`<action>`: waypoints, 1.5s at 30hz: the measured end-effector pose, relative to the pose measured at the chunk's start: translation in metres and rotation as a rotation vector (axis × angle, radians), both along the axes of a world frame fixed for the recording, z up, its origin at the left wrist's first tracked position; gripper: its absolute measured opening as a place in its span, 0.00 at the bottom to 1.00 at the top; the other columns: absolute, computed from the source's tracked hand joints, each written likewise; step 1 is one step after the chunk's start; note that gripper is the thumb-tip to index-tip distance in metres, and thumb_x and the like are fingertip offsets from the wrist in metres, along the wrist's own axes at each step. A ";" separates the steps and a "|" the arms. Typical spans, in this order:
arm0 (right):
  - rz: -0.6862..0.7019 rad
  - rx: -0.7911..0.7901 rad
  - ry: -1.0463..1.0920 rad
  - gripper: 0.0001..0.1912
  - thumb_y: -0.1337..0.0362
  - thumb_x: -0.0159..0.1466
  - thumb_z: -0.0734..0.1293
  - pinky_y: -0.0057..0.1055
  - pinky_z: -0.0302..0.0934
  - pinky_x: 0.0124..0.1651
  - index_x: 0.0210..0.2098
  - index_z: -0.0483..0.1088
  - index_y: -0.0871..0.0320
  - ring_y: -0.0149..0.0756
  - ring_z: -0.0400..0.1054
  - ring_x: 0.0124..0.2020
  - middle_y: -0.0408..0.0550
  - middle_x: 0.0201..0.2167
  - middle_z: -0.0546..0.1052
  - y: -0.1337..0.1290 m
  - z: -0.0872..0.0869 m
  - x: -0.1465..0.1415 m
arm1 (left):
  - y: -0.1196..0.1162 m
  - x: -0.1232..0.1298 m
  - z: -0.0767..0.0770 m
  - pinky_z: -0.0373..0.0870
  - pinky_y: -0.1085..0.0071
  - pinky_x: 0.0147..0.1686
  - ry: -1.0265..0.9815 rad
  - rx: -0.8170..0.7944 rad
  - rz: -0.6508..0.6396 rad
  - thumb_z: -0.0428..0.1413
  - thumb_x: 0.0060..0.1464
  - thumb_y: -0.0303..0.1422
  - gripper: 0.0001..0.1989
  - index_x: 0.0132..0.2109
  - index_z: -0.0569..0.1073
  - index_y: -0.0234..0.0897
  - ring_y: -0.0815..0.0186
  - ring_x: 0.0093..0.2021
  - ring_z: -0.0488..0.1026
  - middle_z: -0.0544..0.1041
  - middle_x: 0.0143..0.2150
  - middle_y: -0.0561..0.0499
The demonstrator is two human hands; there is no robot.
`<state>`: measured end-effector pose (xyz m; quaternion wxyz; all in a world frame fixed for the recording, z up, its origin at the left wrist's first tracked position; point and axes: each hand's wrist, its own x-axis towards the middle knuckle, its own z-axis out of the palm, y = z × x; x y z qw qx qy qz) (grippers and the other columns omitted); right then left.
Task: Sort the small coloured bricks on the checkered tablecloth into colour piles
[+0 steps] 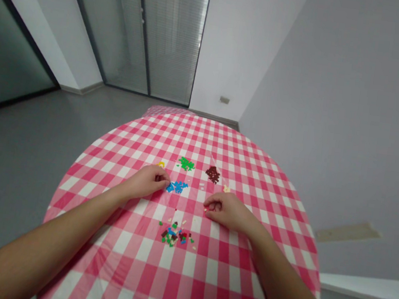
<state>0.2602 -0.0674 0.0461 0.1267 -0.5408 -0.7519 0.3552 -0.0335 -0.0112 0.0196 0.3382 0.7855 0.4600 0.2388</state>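
Small plastic building bricks lie in piles sorted by colour on the checked cloth. My left hand (148,182) is closed, its fingertips pinched at the left edge of the blue bricks (179,187); whether a brick is between them I cannot tell. Just behind it, a few yellow bricks (161,164) show. My right hand (226,210) is also closed, thumb and fingers curled together over the cloth. Something tiny and pale shows by its fingertips, too small to name. Beyond that hand lie cream bricks (226,189). A mixed heap of bricks (172,235) sits nearer me, between my forearms.
Green bricks (186,164) and dark brown bricks (213,174) form two piles farther back. A few pale bricks (201,186) lie between the piles. The round table wears a red-and-white checked cloth (124,277). A grey wall (354,116) stands to the right, glass panels (174,33) behind.
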 end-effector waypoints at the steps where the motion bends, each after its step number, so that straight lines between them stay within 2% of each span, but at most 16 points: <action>1: 0.007 0.015 -0.005 0.08 0.72 0.56 0.69 0.28 0.65 0.32 0.35 0.79 0.60 0.35 0.74 0.30 0.49 0.31 0.81 -0.001 0.001 -0.001 | 0.000 0.000 0.000 0.66 0.69 0.32 -0.004 -0.001 0.000 0.55 0.54 0.33 0.08 0.32 0.78 0.36 0.65 0.30 0.72 0.78 0.29 0.49; 7: 0.078 0.099 -0.036 0.08 0.72 0.58 0.67 0.29 0.64 0.35 0.30 0.79 0.57 0.35 0.74 0.31 0.47 0.31 0.82 -0.005 0.007 -0.006 | -0.002 0.000 0.003 0.66 0.69 0.32 0.000 -0.008 0.002 0.55 0.54 0.32 0.08 0.33 0.79 0.37 0.65 0.30 0.72 0.78 0.30 0.49; 14: 0.056 0.017 -0.037 0.08 0.75 0.55 0.67 0.27 0.61 0.30 0.27 0.77 0.58 0.33 0.72 0.26 0.46 0.25 0.80 -0.002 0.005 -0.003 | -0.001 0.000 0.001 0.66 0.68 0.33 0.002 -0.008 -0.008 0.55 0.54 0.32 0.08 0.33 0.79 0.36 0.65 0.31 0.72 0.79 0.30 0.48; 17: 0.061 0.018 -0.019 0.07 0.74 0.55 0.68 0.27 0.62 0.30 0.28 0.78 0.59 0.34 0.72 0.27 0.46 0.27 0.80 -0.004 0.006 -0.006 | -0.001 0.000 0.001 0.67 0.68 0.33 0.005 -0.001 -0.011 0.55 0.54 0.32 0.08 0.33 0.79 0.36 0.64 0.31 0.72 0.79 0.31 0.48; 23: 0.251 0.157 -0.045 0.08 0.70 0.61 0.67 0.30 0.63 0.39 0.34 0.80 0.57 0.36 0.74 0.35 0.48 0.34 0.82 -0.014 0.007 -0.023 | -0.002 0.001 0.005 0.67 0.68 0.33 0.019 -0.009 -0.004 0.55 0.54 0.32 0.08 0.33 0.78 0.37 0.64 0.32 0.73 0.79 0.31 0.49; 29: 0.335 0.202 -0.155 0.08 0.70 0.63 0.67 0.30 0.62 0.39 0.36 0.79 0.57 0.37 0.72 0.36 0.49 0.36 0.81 -0.019 0.005 -0.030 | -0.001 0.000 0.002 0.67 0.69 0.32 0.022 0.000 -0.009 0.55 0.55 0.33 0.08 0.33 0.79 0.36 0.64 0.31 0.73 0.79 0.31 0.49; 33: 0.315 0.232 -0.145 0.09 0.69 0.65 0.65 0.30 0.61 0.39 0.35 0.79 0.57 0.37 0.72 0.37 0.49 0.36 0.81 -0.015 0.010 -0.021 | 0.000 -0.001 0.000 0.67 0.69 0.32 0.013 -0.013 -0.012 0.55 0.55 0.33 0.09 0.34 0.79 0.36 0.64 0.31 0.73 0.79 0.31 0.49; 38: 0.189 0.212 -0.174 0.09 0.70 0.63 0.66 0.31 0.61 0.39 0.32 0.78 0.57 0.36 0.73 0.34 0.48 0.33 0.81 -0.004 0.016 0.003 | -0.001 -0.001 0.003 0.67 0.69 0.33 0.042 -0.012 -0.013 0.55 0.54 0.32 0.08 0.34 0.79 0.36 0.64 0.32 0.73 0.79 0.32 0.48; 45: 0.216 0.121 -0.185 0.11 0.70 0.62 0.65 0.30 0.63 0.38 0.34 0.81 0.57 0.37 0.75 0.33 0.49 0.34 0.83 0.002 0.007 0.012 | 0.001 -0.002 -0.001 0.67 0.69 0.32 0.035 -0.010 -0.014 0.55 0.54 0.33 0.08 0.33 0.79 0.36 0.64 0.31 0.73 0.79 0.31 0.49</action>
